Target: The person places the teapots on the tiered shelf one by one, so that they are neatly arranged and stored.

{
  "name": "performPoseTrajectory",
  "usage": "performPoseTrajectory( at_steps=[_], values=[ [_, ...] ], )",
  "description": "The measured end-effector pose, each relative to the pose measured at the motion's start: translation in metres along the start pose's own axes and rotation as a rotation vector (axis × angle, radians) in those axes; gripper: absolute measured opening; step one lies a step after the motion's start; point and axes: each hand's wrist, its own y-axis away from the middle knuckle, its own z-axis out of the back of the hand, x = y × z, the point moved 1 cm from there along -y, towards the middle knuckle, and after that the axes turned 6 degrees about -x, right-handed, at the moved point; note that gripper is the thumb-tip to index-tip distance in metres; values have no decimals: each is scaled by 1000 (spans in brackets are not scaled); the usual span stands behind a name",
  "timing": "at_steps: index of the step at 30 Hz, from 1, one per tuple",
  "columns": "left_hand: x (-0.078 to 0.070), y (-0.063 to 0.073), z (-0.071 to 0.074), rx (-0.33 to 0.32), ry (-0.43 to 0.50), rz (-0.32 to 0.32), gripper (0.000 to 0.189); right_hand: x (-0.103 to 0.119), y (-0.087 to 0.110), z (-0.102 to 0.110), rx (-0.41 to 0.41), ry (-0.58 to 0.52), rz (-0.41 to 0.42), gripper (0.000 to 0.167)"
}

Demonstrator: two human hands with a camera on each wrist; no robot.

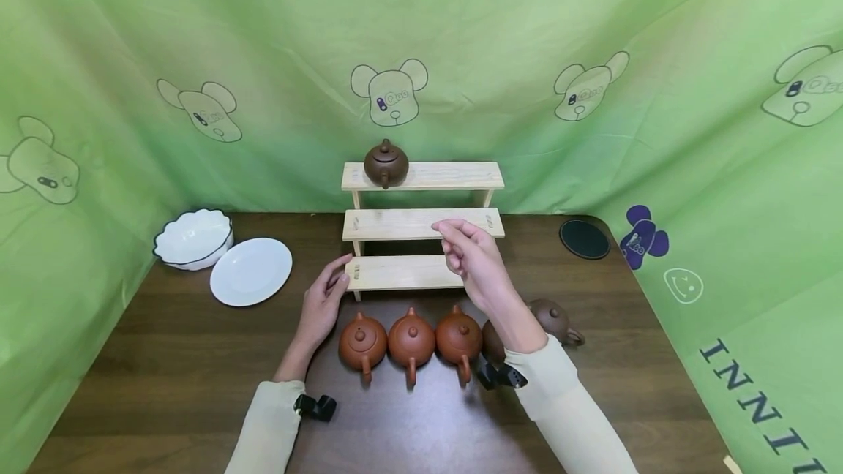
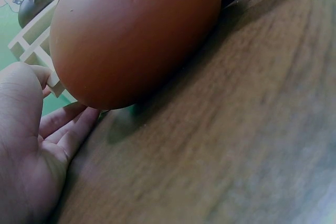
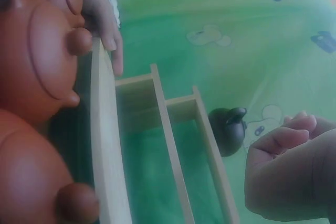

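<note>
My left hand rests at the left end of the lowest step of a pale wooden three-step stand, its thumb and fingers touching the board's end. Over the stand's right side hovers my right hand, fingers curled, with nothing visible in them. A dark brown teapot sits on the top step at the left. In front of the stand stand three reddish-brown teapots, the left one, the middle one and the right one. Another dark teapot is partly behind my right forearm, which nearly covers one more.
At the table's back left are a white scalloped bowl and a white plate. A dark oval mat lies at the back right. Green printed cloth encloses the brown wooden table at the back and sides.
</note>
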Motion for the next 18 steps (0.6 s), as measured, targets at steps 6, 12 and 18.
performPoseTrajectory(
  at_steps=[6, 12, 18],
  values=[
    [-4, 2, -1, -26, 13, -47, 40, -1, 10, 10, -7, 2, 23, 22],
    [-10, 4, -2, -19, 21, -45, 40, 1, 17, 22, -17, 31, 48, 23],
    [2, 1, 0, -20, 18, -54, 40, 0, 19, 38, -38, 48, 47, 25]
  ],
)
